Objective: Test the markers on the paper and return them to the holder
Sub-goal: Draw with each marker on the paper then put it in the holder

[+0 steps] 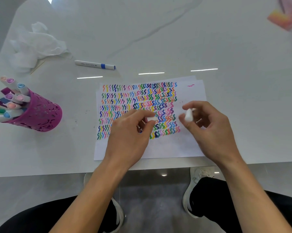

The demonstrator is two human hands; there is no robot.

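One wide-angle view, worn on the person's head, looks forward and steeply down onto the desk (158,31). It hangs close over the near edge, so the forearms enter from the bottom and the shoes (199,175) show below it. The paper (167,148) sits mid-frame and the holder (41,113) at far left. The far right corner blurs.
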